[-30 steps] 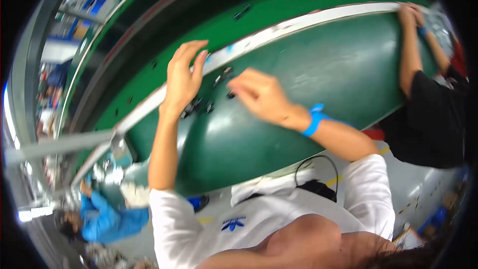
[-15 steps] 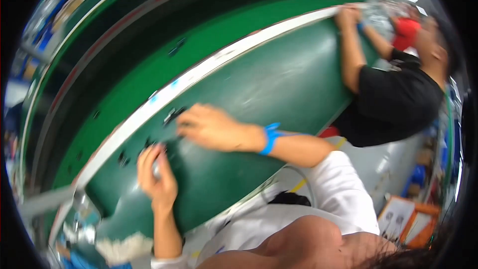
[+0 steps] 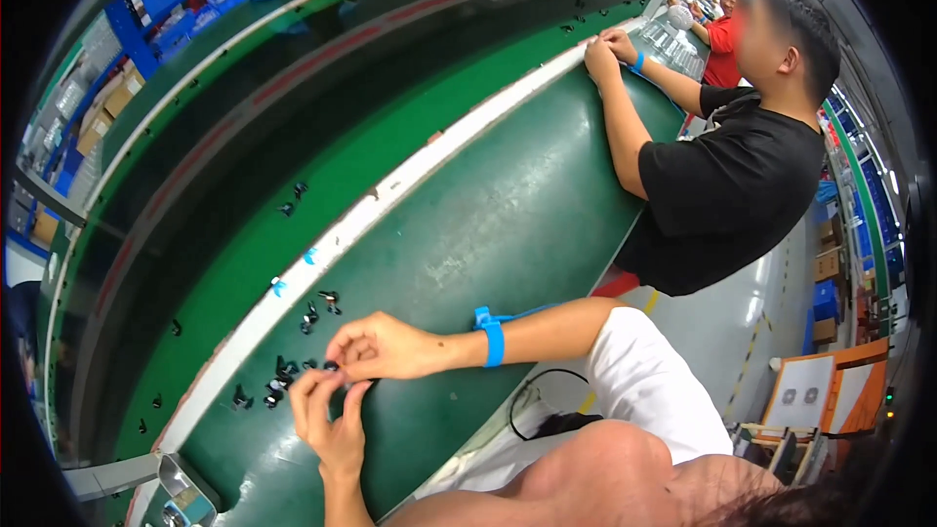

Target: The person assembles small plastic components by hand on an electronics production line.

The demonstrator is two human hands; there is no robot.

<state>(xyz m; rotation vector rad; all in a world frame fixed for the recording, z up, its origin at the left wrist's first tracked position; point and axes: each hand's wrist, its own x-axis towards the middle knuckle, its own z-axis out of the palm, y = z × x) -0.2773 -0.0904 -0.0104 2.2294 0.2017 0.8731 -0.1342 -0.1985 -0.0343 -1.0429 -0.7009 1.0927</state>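
Observation:
My left hand [image 3: 330, 425] and my right hand [image 3: 388, 346] meet fingertip to fingertip low over the green worktop [image 3: 468, 263]. Between the right fingertips shows a small black part [image 3: 332, 366]. The left thumb and fingers are pinched together right beside it; whatever they grip is mostly hidden. A blue wrist strap [image 3: 495, 343] with a cord circles my right wrist. Just left of the hands lies a loose pile of small black parts [image 3: 278, 385]. Beyond my right hand are more of these black parts [image 3: 309, 318], near the white ledge.
Past the white ledge [image 3: 390, 181] runs a green conveyor belt [image 3: 244, 263] with scattered black parts. A metal tray [image 3: 185, 490] stands at the worktop's near left corner. To the right, a co-worker in black [image 3: 727, 190] leans hands on the ledge; another in blue sits across.
My hands have come together, the right moving down toward the left. The view has shifted and sharpened, and the black parts beside the hands show clearly.

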